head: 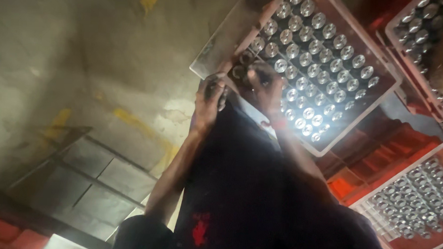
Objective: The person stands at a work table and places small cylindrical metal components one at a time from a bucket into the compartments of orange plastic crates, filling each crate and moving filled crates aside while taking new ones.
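Your left hand [208,100] is curling its grimy fingers at the near corner of the big tray [383,72], right where a flat grey plate [230,35] is lying along the tray's edge. Looks like a loose grip on that corner, but it's dark down there and I can't tell for sure whether you're pinching anything. Your right hand [265,86] is sitting just beside it, fingers bent and pressing down among the shiny metal cylinders [314,59] at the tray's near end. Whether it's actually closed around one of them, can't tell either.

The tray itself is up in the middle-top of the view, tilted across the frame, packed with neat rows of those round metal pieces standing on end.

Handling-wise, my guess: those cylinders are solid metal, so each one is stiff, smooth and probably a bit slippery, especially with dirty fingers. Grabbing one by the top rim between thumb and fingertips seems the best bet. The full tray is likely heavy, so I'd be taking it by the rim at two corners, not one.

Further out, there's another tray of the same parts at the lower right [417,198], a third at the top right [425,29], red crates [379,151] stacked between them, and bare concrete floor [60,57] with worn yellow paint off to your left.
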Motion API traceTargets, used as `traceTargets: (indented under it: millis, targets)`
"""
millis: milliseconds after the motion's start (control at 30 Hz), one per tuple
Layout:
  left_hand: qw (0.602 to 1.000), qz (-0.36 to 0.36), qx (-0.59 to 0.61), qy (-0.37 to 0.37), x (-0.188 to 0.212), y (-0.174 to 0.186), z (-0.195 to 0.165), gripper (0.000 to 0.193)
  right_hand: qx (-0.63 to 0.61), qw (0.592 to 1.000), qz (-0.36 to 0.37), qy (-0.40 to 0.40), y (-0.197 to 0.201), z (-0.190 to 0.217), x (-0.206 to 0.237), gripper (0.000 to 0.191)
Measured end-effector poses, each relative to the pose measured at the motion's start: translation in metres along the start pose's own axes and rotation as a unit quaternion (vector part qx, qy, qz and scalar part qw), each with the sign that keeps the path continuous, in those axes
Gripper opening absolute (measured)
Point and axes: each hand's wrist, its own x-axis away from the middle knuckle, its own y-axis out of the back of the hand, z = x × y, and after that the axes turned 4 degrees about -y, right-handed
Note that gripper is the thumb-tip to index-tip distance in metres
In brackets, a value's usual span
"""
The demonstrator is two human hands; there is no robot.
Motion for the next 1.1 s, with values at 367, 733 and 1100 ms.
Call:
traceTargets:
  millis: [367,733,1100]
  targets:
    - [0.993,-0.041,0.031,0.107,0.021,0.015,0.019,0.028,-0.083,0.988,-0.005,-0.131,-0.015,0.002,0.044,0.025]
    - [0.977,0.024,0.156,0.143,-0.027,0.059,0.006,0.024,0.273,0.942,-0.142,0.138,0.001,-0.002,-0.054,0.018]
    - [0.976,0.132,-0.001,0.173,-0.096,0.037,-0.057,0.022,0.099,0.965,-0.219,-0.104,-0.004,0.002,-0.045,0.021]
